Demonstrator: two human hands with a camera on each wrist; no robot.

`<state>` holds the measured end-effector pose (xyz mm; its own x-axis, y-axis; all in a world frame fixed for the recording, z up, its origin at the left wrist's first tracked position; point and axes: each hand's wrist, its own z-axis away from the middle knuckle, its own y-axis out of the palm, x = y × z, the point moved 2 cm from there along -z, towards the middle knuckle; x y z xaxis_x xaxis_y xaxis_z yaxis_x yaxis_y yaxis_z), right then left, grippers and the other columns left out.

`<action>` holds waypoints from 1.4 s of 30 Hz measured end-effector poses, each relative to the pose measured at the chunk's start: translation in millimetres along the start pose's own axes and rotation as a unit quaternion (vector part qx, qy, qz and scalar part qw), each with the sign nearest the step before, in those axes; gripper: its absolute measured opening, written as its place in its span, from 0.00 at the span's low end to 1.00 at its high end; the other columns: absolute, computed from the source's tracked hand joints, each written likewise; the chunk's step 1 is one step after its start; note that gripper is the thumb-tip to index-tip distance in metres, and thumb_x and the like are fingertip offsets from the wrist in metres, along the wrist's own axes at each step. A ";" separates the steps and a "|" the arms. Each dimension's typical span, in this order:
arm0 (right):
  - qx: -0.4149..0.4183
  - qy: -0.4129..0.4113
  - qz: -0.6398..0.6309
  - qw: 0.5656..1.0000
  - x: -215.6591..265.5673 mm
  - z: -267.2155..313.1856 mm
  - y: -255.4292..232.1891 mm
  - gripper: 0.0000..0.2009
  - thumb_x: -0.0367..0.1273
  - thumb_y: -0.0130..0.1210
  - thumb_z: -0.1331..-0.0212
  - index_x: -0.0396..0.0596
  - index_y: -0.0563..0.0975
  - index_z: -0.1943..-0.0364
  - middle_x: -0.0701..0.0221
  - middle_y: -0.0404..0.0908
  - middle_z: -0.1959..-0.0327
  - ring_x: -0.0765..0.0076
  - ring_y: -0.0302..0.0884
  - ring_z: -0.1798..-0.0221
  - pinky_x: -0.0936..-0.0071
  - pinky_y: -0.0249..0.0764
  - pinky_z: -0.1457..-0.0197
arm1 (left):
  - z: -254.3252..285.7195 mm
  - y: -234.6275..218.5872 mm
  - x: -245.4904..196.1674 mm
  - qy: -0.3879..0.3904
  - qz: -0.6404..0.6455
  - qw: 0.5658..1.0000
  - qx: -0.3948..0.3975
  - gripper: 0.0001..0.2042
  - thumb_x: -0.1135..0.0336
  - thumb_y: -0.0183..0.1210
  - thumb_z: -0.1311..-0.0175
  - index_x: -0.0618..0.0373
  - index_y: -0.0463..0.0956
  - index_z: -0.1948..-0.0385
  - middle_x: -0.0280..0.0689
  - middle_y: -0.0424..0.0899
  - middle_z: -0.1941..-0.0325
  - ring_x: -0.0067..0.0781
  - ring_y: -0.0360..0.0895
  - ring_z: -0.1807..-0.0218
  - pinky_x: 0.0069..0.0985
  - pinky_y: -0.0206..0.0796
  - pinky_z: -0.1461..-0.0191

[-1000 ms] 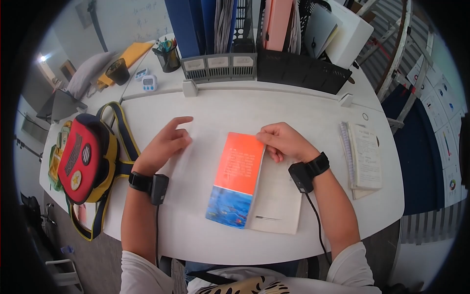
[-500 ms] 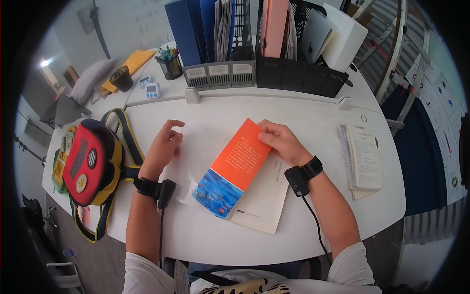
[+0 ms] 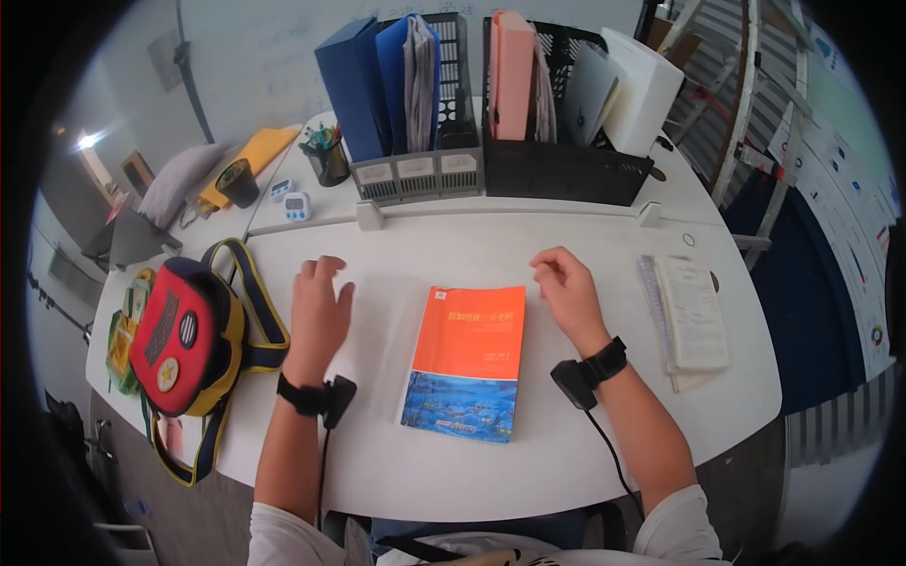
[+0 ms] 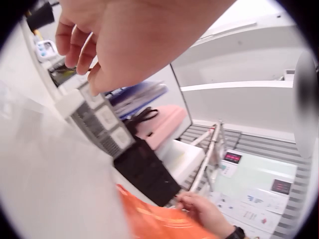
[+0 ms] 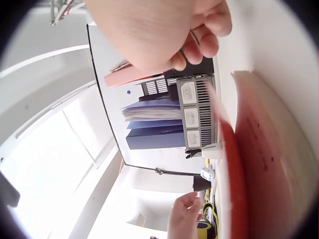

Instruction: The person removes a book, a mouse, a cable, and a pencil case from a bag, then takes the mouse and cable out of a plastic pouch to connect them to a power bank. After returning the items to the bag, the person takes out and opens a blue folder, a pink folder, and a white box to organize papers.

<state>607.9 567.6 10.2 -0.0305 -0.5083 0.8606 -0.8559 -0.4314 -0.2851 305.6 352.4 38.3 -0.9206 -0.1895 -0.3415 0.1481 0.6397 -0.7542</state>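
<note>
Loosely curled and empty, the left hand point(image 3: 319, 311) and right hand point(image 3: 571, 292) flank an orange-and-blue book point(image 3: 465, 363) near the front edge of the worktop point(image 3: 533, 481).

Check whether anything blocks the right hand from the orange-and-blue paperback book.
Nothing visible does: only flat white tabletop shows between the right hand and the orange-and-blue paperback book. The pale paper booklets lie on the hand's other side.

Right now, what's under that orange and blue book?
White tabletop shows around the orange and blue book. The patch directly beneath is covered by the book itself, so I can't tell whether anything else lies there.
</note>
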 end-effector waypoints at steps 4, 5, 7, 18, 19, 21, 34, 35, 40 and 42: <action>0.041 0.242 0.029 0.969 27.5 32.0 -16.5 0.10 0.33 0.54 0.24 0.40 0.79 0.51 0.66 0.86 0.72 0.75 0.77 0.83 0.77 0.74 0.77 | 15.2 0.4 -88.5 -0.118 0.151 0.957 0.220 0.19 0.70 0.66 0.31 0.60 0.72 0.43 0.47 0.86 0.50 0.43 0.87 0.57 0.36 0.78 0.52; 0.051 0.247 0.027 0.967 31.9 40.0 -12.8 0.10 0.33 0.54 0.25 0.40 0.79 0.51 0.65 0.88 0.70 0.75 0.79 0.81 0.77 0.75 0.76 | 23.1 10.4 -91.7 -0.086 0.126 0.959 0.239 0.21 0.69 0.66 0.31 0.63 0.70 0.40 0.50 0.84 0.46 0.44 0.87 0.55 0.36 0.79 0.51; 0.082 0.267 0.011 0.960 47.7 47.6 -2.5 0.11 0.33 0.54 0.25 0.41 0.78 0.48 0.62 0.91 0.61 0.74 0.86 0.72 0.77 0.77 0.72 | 36.6 30.4 -86.1 -0.058 0.103 0.958 0.263 0.24 0.68 0.66 0.31 0.65 0.69 0.37 0.53 0.83 0.43 0.46 0.86 0.53 0.36 0.79 0.50; 0.092 0.256 -0.151 0.950 32.2 49.6 13.4 0.20 0.28 0.46 0.22 0.41 0.67 0.30 0.59 0.79 0.38 0.72 0.84 0.51 0.76 0.82 0.63 | 25.4 45.2 -70.1 -0.265 0.499 0.804 0.186 0.25 0.69 0.55 0.22 0.68 0.63 0.27 0.44 0.81 0.37 0.28 0.80 0.40 0.28 0.74 0.34; 0.085 0.263 -0.138 0.951 33.3 50.8 13.9 0.21 0.29 0.45 0.21 0.40 0.66 0.28 0.61 0.80 0.41 0.74 0.84 0.54 0.77 0.79 0.66 | 26.3 45.8 -72.6 -0.262 0.571 0.761 0.163 0.24 0.69 0.53 0.21 0.67 0.64 0.27 0.43 0.82 0.37 0.29 0.80 0.38 0.28 0.74 0.33; 0.079 0.273 -0.125 0.951 38.8 51.5 12.1 0.22 0.29 0.43 0.21 0.40 0.65 0.26 0.63 0.81 0.44 0.76 0.83 0.58 0.78 0.76 0.68 | 25.9 41.6 -77.8 -0.269 0.598 0.738 0.160 0.23 0.68 0.52 0.20 0.66 0.64 0.27 0.43 0.82 0.36 0.29 0.80 0.36 0.29 0.74 0.31; 0.154 0.343 -0.223 0.900 40.6 53.0 11.3 0.16 0.41 0.47 0.17 0.45 0.80 0.44 0.83 0.77 0.66 0.88 0.66 0.70 0.86 0.59 0.71 | 30.6 38.2 -98.2 -0.295 0.643 0.673 0.214 0.26 0.63 0.55 0.19 0.60 0.61 0.25 0.42 0.76 0.28 0.32 0.76 0.29 0.33 0.71 0.26; 0.152 0.343 -0.225 0.899 39.9 53.1 10.8 0.16 0.42 0.48 0.17 0.46 0.80 0.43 0.83 0.78 0.66 0.88 0.67 0.69 0.86 0.60 0.70 | 30.8 37.7 -98.7 -0.296 0.642 0.674 0.214 0.26 0.63 0.55 0.19 0.60 0.61 0.25 0.42 0.76 0.28 0.32 0.76 0.29 0.33 0.71 0.26; 0.143 0.344 -0.364 0.854 39.9 61.4 19.2 0.16 0.43 0.48 0.17 0.49 0.78 0.42 0.81 0.79 0.61 0.86 0.68 0.66 0.83 0.62 0.68 | 32.1 38.0 -95.8 -0.330 0.686 0.609 0.223 0.27 0.59 0.56 0.18 0.59 0.61 0.25 0.43 0.75 0.27 0.33 0.76 0.28 0.34 0.71 0.25; 0.148 0.343 -0.397 0.838 47.5 63.8 25.8 0.17 0.45 0.48 0.17 0.50 0.77 0.39 0.81 0.80 0.59 0.86 0.69 0.65 0.83 0.63 0.67 | 33.8 39.3 -93.4 -0.322 0.706 0.588 0.228 0.27 0.58 0.56 0.19 0.58 0.61 0.24 0.42 0.75 0.27 0.33 0.76 0.28 0.35 0.71 0.25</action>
<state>617.3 484.7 16.8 0.1130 0.5309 0.8399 -0.5843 -0.6481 0.4883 409.6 370.1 21.6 0.5419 -0.0461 -0.8392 0.8178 0.2592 0.5139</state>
